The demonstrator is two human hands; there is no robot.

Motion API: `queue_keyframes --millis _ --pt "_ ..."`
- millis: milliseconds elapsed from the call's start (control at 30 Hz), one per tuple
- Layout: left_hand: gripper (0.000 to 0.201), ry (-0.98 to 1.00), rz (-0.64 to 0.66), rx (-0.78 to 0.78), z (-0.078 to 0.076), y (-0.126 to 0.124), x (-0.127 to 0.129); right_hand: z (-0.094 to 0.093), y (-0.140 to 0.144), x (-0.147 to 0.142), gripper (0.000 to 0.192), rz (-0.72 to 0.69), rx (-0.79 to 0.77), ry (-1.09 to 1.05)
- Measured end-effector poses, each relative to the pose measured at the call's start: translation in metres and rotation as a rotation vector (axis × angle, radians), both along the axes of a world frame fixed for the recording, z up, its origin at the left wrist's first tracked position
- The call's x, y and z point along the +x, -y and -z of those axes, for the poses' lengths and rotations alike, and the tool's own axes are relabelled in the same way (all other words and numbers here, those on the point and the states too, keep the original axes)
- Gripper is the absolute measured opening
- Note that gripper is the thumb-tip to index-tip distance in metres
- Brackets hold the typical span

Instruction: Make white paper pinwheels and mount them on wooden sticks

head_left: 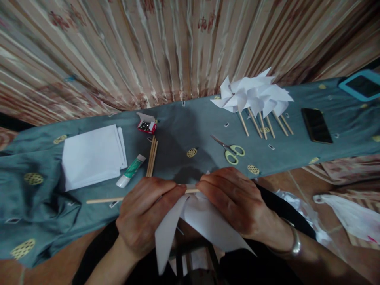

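Observation:
In the head view, my left hand [145, 213] is closed around a wooden stick [103, 200], which sticks out to the left beyond the knuckles. A short piece of the stick also shows between my two hands. White folded paper blades of a pinwheel [208, 225] hang below the stick, over my lap. My right hand [234, 202] is closed at the stick's other end, its fingers pressed against the pinwheel; where the paper meets the stick is largely covered. Just beyond my hands lie a bundle of sticks [152, 156], a green-and-white tube [130, 171] and scissors [230, 150] with light green handles.
A stack of white paper [92, 158] lies left on the green cloth [178, 130]. Behind the sticks stands an opened small red box [147, 125] of metal bits. Several finished pinwheels [255, 95], a phone [317, 126] and a blue-framed tablet [363, 85] lie right. A curtain [166, 51] hangs behind.

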State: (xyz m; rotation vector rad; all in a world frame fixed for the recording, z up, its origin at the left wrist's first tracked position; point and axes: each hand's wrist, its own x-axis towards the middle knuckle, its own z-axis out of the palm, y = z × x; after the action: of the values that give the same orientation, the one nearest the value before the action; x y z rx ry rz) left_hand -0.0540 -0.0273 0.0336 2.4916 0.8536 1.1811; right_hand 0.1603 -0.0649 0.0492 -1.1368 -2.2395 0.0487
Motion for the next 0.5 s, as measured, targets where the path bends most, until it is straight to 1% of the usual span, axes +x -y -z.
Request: queue_keyframes --millis 233,433,500 --pt "0.015 -0.082 0.049 0.019 -0.0006 -0.0033 -0.0052 0.0042 0.0021 -0.0011 0.022 -0.034 -0.012 0.018" --pt "0.017 -0.131 0.073 0.033 -0.0010 -0.0049 -0.0064 0.0059 0.0022 -0.0034 0.021 -0.036 -0.035 0.008" --pt "0.015 -0.137 0.059 0.041 -0.0007 -0.0052 -0.0059 0.0072 0.0019 -0.0037 0.020 -0.041 -0.031 -0.018"
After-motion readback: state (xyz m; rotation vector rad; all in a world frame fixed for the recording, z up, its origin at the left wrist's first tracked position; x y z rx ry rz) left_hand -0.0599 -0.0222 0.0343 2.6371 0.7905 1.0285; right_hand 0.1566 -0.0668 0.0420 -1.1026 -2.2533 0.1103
